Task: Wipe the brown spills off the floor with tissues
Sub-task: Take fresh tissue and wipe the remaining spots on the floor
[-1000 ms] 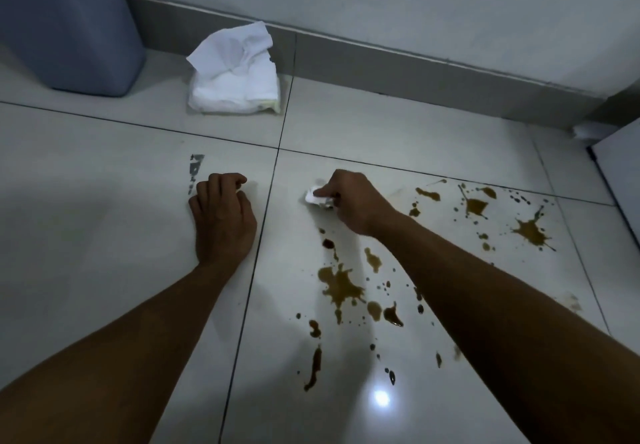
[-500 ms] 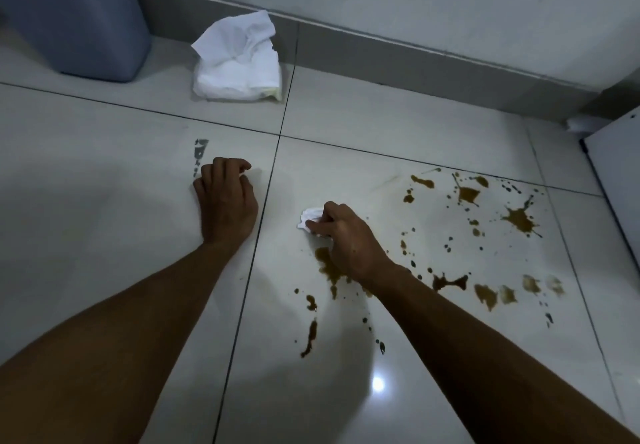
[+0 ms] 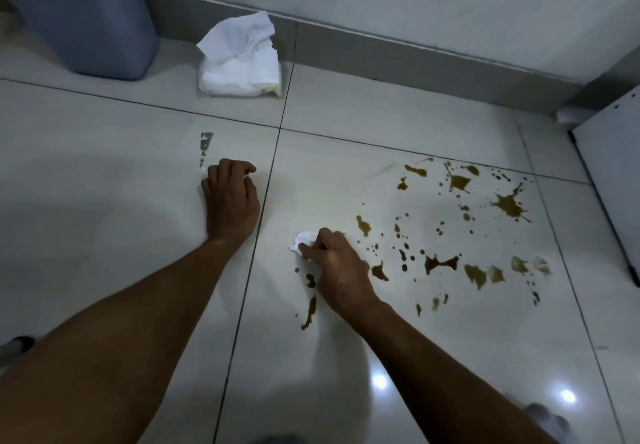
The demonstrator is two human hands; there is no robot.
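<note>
Landmark: the dark grout line (image 3: 258, 235) running away from the camera across the white tiled floor (image 3: 104, 201).

Nearest, right of the line: right hand (image 3: 337, 270) knuckles up on the floor, grip closed around a crumpled white tissue wad (image 3: 304, 239); the wad shows past the fingertips on the side toward the line and lies against the tile. Brown spills (image 3: 440, 263) sit on the same tile, a streak and drops just beside the hand on its near side, the larger splats further right of the line, none to its left.

Left of the line, just beside it: left hand (image 3: 230, 201) on the floor, fingers curled under; cannot tell whether its grip holds anything.

Far end of the line, just left, near the wall: tissue pack (image 3: 240, 69). Further left: grey bin (image 3: 79, 17).
</note>
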